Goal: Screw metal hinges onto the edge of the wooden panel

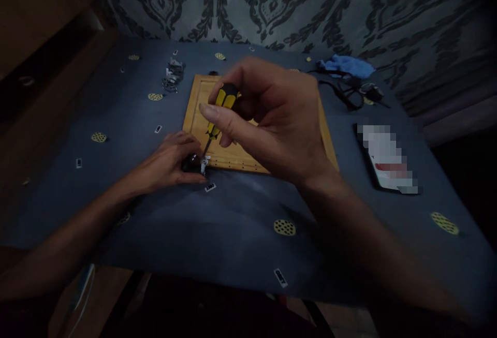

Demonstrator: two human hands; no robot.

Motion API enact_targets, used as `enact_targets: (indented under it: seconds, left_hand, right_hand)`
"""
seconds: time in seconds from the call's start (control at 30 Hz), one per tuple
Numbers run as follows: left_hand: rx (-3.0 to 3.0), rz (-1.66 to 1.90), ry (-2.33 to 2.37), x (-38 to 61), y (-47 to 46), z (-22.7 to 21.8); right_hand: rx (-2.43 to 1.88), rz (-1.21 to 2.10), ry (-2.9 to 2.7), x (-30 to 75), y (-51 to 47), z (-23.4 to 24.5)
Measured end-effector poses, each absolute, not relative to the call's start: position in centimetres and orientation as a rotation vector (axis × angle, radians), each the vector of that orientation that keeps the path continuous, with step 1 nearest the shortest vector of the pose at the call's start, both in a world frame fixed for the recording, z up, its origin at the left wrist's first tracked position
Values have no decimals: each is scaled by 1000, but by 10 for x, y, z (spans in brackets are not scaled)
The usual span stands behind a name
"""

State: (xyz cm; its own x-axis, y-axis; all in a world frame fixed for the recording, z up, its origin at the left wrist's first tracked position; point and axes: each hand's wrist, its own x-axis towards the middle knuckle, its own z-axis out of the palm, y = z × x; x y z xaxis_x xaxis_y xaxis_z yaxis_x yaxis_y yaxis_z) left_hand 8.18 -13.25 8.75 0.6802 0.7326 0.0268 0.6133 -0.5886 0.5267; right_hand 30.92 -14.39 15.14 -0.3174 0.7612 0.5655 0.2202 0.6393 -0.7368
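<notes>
My right hand (279,115) is closed around the handle of a yellow and black screwdriver (226,98). Its shaft points down and slightly left, with the tip at a small metal hinge (205,163) on the front left corner of a wooden panel (193,110). Around that hinge, my left hand (176,161) pinches with thumb and fingers at the panel's edge. The panel is framed like a cabinet door and lies flat, with several small dark holes along its front edge. My right hand hides much of its middle.
Several metal pieces (173,75) lie in a pile at the back left. On the right are a phone (384,159), black glasses (344,94), a set of keys (371,91) and a blue cloth (347,65). A patterned wall (233,6) borders the blue-covered table (233,245).
</notes>
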Motion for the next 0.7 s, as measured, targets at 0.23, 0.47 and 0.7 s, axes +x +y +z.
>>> enact_targets:
  seconds: [0.23,0.47,0.7]
  left_hand:
    - [2433,302,1032,83,-133,90]
    - [2422,307,1033,84,-133,90]
    - [2427,304,1026,84,-134,90]
  right_hand:
    - [-750,715,-1903,305,-136,139]
    - [-799,681,-1933,304,-139,138]
    - [-807,653,-1974,304,-139,136]
